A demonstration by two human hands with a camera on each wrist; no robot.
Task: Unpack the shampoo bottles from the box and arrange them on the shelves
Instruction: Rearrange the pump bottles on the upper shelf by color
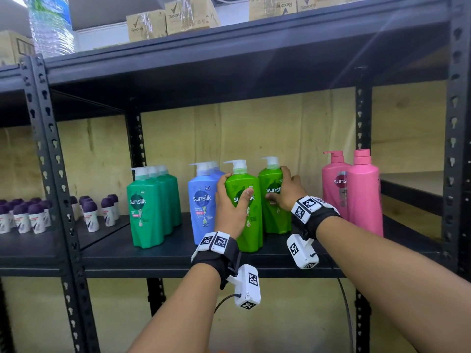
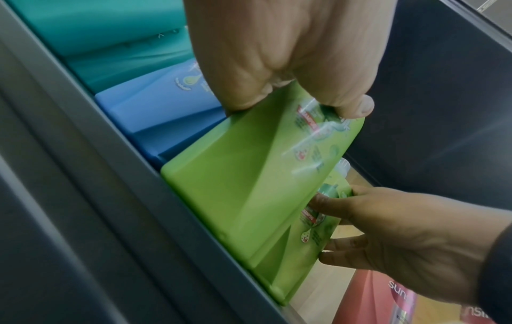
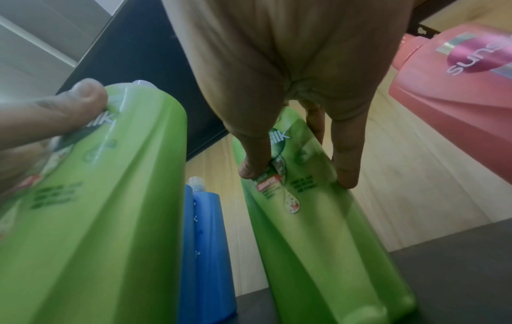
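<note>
The left hand (image 1: 230, 207) is wrapped around the front light-green shampoo bottle (image 1: 248, 225), thumb across the label and fingers behind its left shoulder. The right hand (image 1: 285, 192) grips the rear light-green shampoo bottle (image 1: 274, 215), fingers over its right shoulder and thumb on the label. The hands are apart, each clamped on its own bottle. Both bottles stand upright on the middle shelf (image 1: 178, 253), the front one near the shelf's front lip, the other just behind and to its right; the right wrist view shows a narrow gap between them.

To the left, the blue bottles (image 1: 201, 207) stand in a row running back, the nearest just beside the left hand. Further left, a row of dark-green bottles (image 1: 147, 212) follows after a small gap. To the right, two pink bottles (image 1: 356, 192) stand near the shelf's right upright (image 1: 456, 123), with bare shelf between them and the rear light-green bottle.

On the neighbouring shelf to the left sit small purple-capped roll-ons (image 1: 33, 215). The top shelf carries cardboard cartons (image 1: 173, 21) and wrapped water bottles (image 1: 51, 24).
</note>
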